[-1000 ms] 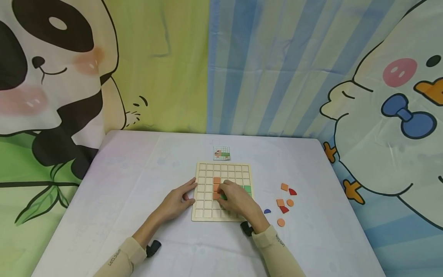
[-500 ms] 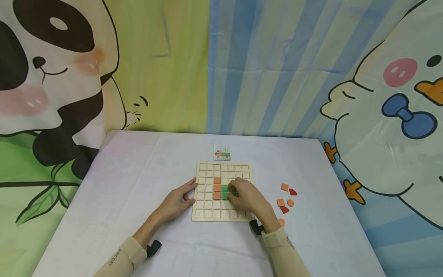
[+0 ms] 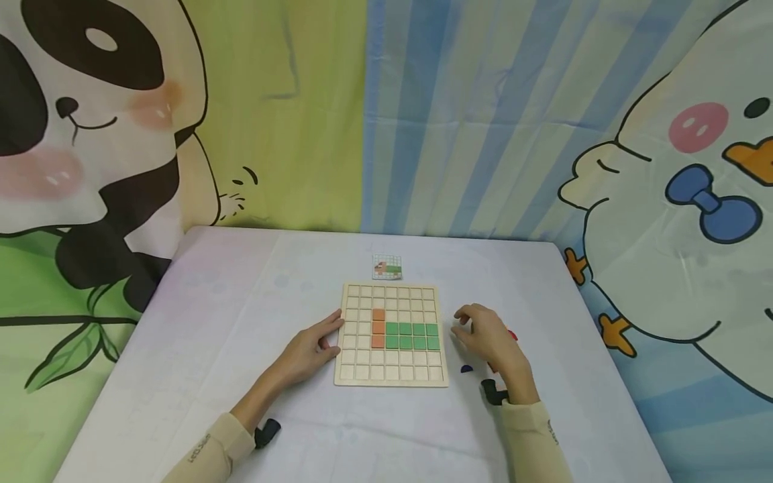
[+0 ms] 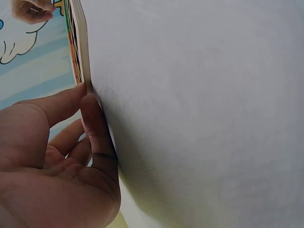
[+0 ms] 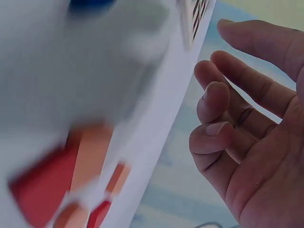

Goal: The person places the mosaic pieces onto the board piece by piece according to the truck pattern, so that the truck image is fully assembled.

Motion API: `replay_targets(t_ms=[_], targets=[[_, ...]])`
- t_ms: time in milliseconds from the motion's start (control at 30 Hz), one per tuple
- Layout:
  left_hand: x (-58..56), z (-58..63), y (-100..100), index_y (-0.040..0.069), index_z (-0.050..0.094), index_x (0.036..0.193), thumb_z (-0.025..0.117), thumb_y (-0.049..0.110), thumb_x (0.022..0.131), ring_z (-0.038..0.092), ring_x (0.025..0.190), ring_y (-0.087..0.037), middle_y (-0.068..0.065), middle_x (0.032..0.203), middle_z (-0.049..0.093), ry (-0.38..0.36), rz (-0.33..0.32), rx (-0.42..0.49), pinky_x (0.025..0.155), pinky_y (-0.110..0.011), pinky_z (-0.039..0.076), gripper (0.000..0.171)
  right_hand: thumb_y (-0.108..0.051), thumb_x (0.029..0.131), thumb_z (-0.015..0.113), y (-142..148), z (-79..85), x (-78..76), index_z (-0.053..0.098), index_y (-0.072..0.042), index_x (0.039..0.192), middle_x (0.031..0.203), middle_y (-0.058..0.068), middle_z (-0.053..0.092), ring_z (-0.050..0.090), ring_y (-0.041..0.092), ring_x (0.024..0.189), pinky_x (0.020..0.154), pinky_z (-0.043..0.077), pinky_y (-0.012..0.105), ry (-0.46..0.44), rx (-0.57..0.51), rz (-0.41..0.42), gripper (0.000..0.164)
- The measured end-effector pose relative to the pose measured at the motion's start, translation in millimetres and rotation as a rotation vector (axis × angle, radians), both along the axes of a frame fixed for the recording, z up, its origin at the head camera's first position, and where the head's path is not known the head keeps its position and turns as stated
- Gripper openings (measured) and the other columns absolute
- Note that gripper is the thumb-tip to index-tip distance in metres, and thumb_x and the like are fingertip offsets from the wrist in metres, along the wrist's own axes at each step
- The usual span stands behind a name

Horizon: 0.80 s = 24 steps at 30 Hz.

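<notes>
A wooden grid board [image 3: 356, 376] lies on the table, with an upright column of orange squares [image 3: 378, 327] and two rows of green squares [image 3: 406, 342] set in its cells. Fingertips of my left hand [image 3: 304, 352] touch the board's left edge; the left wrist view has thumb and forefinger against that rim. To the right of the board, my right hand [image 3: 488, 335] hovers with loosely bent fingers and holds nothing, as the right wrist view confirms. Beneath it are a blue half-circle [image 3: 467, 369] and red quarter-circles [image 3: 512, 335], partly covered by the hand.
A small printed card [image 3: 387, 267] with a coloured grid picture lies behind the board. Orange pieces [image 5: 92, 156] lie among the red ones, blurred in the right wrist view and covered by the hand in the head view. Cartoon curtains [image 3: 471, 121] hang behind the table [image 3: 272, 282].
My right hand has left the board and moved right, over the loose pieces. Both green rows are now fully uncovered. The left hand has stayed at the board's edge.
</notes>
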<state>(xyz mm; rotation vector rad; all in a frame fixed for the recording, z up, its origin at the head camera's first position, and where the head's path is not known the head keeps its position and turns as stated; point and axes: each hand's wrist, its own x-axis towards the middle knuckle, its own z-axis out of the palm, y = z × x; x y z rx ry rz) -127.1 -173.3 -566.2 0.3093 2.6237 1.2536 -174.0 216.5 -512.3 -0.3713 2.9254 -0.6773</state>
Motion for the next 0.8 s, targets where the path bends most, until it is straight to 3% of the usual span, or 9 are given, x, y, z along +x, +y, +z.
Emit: replay_targets(t_ms=[200, 400, 567, 800], targets=[[0.0, 0.1, 0, 0.008, 0.047, 0.159, 0.074, 0.009, 0.098, 0.051, 0.077, -0.007, -0.001, 0.175, 0.033, -0.012, 0.009, -0.002, 0.081, -0.025, 0.041, 0.068, -0.019, 0.097, 0.076, 34, -2.4, -6.5, 0.073, -0.002, 0.120, 0.113, 0.014, 0.073, 0.062, 0.020, 0.084, 0.073, 0.054, 0.035, -0.038, -0.004, -0.056, 0.029], [-0.4, -2.1, 0, 0.008, 0.048, 0.159, 0.075, 0.010, 0.097, 0.051, 0.077, -0.008, 0.000, 0.175, 0.033, -0.018, 0.010, 0.002, 0.078, -0.024, 0.041, 0.068, -0.016, 0.098, 0.073, 59, -3.3, -11.3, 0.072, 0.000, 0.123, 0.119, 0.019, 0.071, 0.064, 0.028, 0.095, 0.085, 0.059, 0.046, -0.080, 0.009, -0.121, 0.030], [-0.5, -2.3, 0, 0.008, 0.048, 0.159, 0.075, 0.009, 0.097, 0.051, 0.076, -0.008, 0.000, 0.175, 0.032, -0.018, 0.010, 0.008, 0.078, -0.024, 0.041, 0.068, -0.017, 0.098, 0.073, 72, -8.8, -12.1, 0.072, 0.000, 0.122, 0.118, 0.020, 0.070, 0.062, 0.028, 0.093, 0.085, 0.059, 0.047, -0.112, 0.033, -0.179, 0.030], [-1.0, -0.7, 0, 0.008, 0.048, 0.159, 0.075, 0.010, 0.097, 0.050, 0.076, -0.007, 0.000, 0.175, 0.033, -0.013, 0.008, -0.004, 0.081, -0.025, 0.041, 0.067, -0.018, 0.097, 0.074, 82, -14.8, -10.8, 0.071, -0.002, 0.122, 0.115, 0.020, 0.071, 0.064, 0.029, 0.093, 0.080, 0.060, 0.044, -0.140, 0.025, -0.196, 0.030]])
